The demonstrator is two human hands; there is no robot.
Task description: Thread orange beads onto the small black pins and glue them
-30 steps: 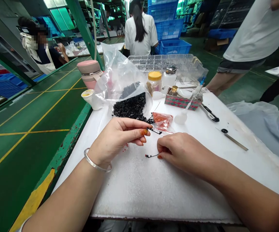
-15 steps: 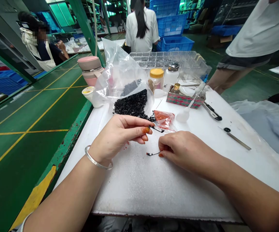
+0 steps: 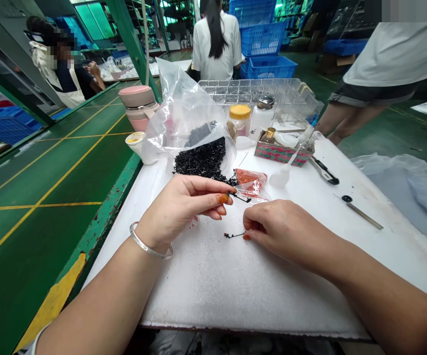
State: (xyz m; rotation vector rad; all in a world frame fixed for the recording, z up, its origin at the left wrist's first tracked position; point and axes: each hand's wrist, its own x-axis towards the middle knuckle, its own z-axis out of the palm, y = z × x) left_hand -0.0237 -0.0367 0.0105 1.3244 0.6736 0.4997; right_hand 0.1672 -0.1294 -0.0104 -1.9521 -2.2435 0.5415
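My left hand (image 3: 195,199) pinches a thin black plastic part (image 3: 242,198) between thumb and forefinger; its bent end points right. Lower and to the right, my right hand (image 3: 268,222) is closed on a second slim black part (image 3: 232,235), which has a small red tip at its left end. Both hands hover over the white work surface (image 3: 213,291). Just beyond the left hand lies a heap of small black parts (image 3: 200,160), spilling from a clear plastic bag (image 3: 176,108). A small bag of orange-red pieces (image 3: 250,181) sits beyond the gap between the hands.
Behind are a pink container (image 3: 137,106), a yellow-lidded jar (image 3: 239,118), a pump bottle (image 3: 263,111), a patterned box (image 3: 283,152) and a clear compartment tray (image 3: 258,88). A utility knife (image 3: 325,171) and a metal strip (image 3: 365,215) lie right. A person (image 3: 394,64) stands beyond the table's right side.
My hands and the parts in them have hardly moved. The person standing at the right has shifted slightly.
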